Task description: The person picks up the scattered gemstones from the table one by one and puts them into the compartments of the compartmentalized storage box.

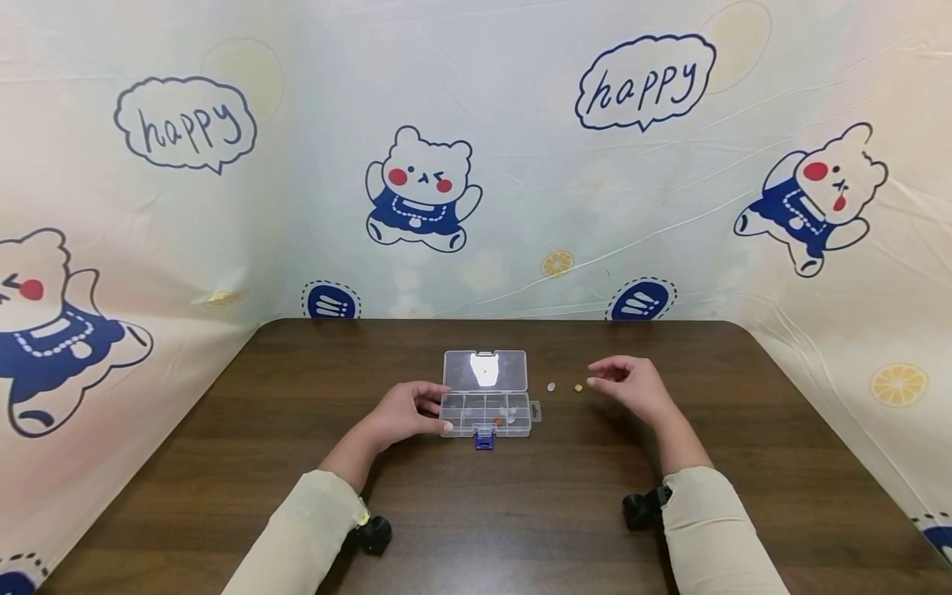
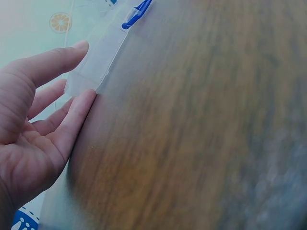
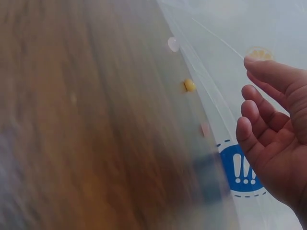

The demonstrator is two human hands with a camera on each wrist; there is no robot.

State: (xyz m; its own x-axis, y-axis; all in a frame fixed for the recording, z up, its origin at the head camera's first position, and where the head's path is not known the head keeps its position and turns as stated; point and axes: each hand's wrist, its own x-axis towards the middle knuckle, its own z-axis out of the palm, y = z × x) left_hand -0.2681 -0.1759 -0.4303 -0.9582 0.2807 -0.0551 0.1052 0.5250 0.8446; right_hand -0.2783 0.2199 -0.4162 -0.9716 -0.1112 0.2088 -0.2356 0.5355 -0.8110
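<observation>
Cropping box [image 2: 103,57] at top: left wrist view. Blurred, right wrist: pinkish speck [image 3: 205,129].

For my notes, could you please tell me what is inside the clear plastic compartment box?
Toward the right lie one small orange piece and small whitish pieces. The left hand partly hides the box at front left.

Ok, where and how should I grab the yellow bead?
Probably by its near and far sides, pinched from above with your right hand: the yellow bead is small and rounded, low on the table, with the clear bead and pink bead flanking it in a row.
</observation>
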